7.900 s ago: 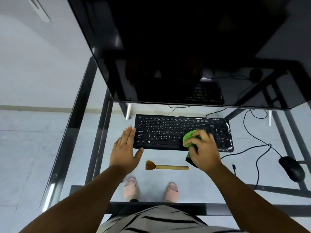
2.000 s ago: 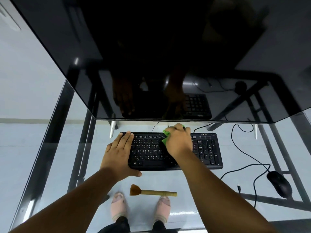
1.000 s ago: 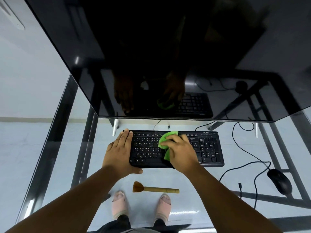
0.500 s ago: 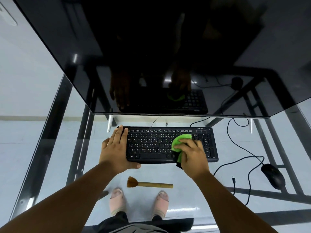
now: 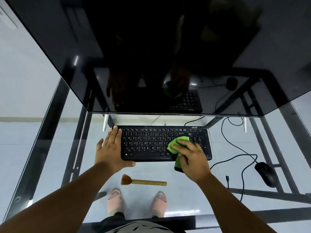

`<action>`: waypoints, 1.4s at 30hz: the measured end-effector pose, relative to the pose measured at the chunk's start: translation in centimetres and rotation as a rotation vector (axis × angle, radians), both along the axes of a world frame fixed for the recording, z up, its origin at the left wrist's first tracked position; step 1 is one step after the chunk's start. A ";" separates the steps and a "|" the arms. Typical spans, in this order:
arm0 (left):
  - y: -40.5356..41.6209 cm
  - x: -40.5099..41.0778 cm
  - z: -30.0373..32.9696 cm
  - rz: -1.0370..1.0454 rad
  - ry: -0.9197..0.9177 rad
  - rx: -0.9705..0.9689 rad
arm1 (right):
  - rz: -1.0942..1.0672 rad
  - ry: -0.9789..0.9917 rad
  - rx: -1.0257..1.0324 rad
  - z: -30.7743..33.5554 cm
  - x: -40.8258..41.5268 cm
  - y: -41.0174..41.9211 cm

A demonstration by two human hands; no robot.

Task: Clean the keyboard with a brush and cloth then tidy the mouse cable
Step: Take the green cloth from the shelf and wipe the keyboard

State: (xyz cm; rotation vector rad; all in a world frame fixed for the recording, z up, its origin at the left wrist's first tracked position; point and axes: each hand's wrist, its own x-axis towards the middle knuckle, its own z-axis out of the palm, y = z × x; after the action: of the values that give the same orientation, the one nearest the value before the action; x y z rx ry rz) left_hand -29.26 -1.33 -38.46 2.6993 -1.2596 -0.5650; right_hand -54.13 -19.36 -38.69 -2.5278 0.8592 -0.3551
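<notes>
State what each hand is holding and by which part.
The right hand grips the green cloth bunched at its middle, pressing it onto the keyboard. The left hand holds nothing; it lies flat against the keyboard's left end.

A single head-worn camera looks steeply down and forward from close above the glass desk, keyboard central, monitor filling the top.

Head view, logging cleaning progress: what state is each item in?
keyboard: flat on glass desk, steadied by left hand
cloth: bunched in right hand, pressed on keys
brush: lying unused
mouse: idle, cable loose
monitor: dark
</notes>
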 end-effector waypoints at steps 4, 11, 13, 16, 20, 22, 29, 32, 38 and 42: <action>0.2 -0.6 0.0 0.012 -0.006 -0.024 | -0.246 -0.131 0.269 0.8 -1.1 -0.2; 0.8 -2.1 -0.1 0.054 -0.054 -0.193 | -0.362 0.188 0.338 1.8 -1.7 -1.9; 0.6 -2.5 0.3 0.075 -0.063 -0.244 | -0.368 0.194 0.376 2.1 -1.4 -2.4; 0.1 -3.0 0.8 0.097 -0.039 -0.340 | -0.379 0.113 0.493 2.2 -1.2 -2.7; -0.6 -3.7 1.9 0.161 0.177 -0.508 | -0.332 -0.066 0.707 3.4 -0.5 -2.8; -1.6 -4.2 2.8 0.254 0.375 -0.583 | -0.268 -0.148 0.820 4.3 0.2 -2.9; -5.1 -4.3 5.7 0.444 1.182 -0.594 | -0.008 -0.317 1.020 8.6 3.8 -3.0; -5.8 -4.3 6.1 0.402 1.288 -0.615 | -0.004 -0.365 1.043 9.2 4.8 -2.8; -5.1 -3.9 6.4 0.418 1.207 -0.797 | -0.109 -0.426 0.977 8.9 5.6 -2.5; -4.7 -3.3 6.7 0.317 0.923 -0.713 | -0.012 -0.269 0.877 8.6 5.1 -2.6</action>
State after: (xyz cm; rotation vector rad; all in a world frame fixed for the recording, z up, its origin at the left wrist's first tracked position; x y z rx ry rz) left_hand -32.57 -6.02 -31.78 1.6431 -0.5857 -0.9267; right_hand -49.01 -21.93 -30.14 -1.6233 0.7109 -0.2376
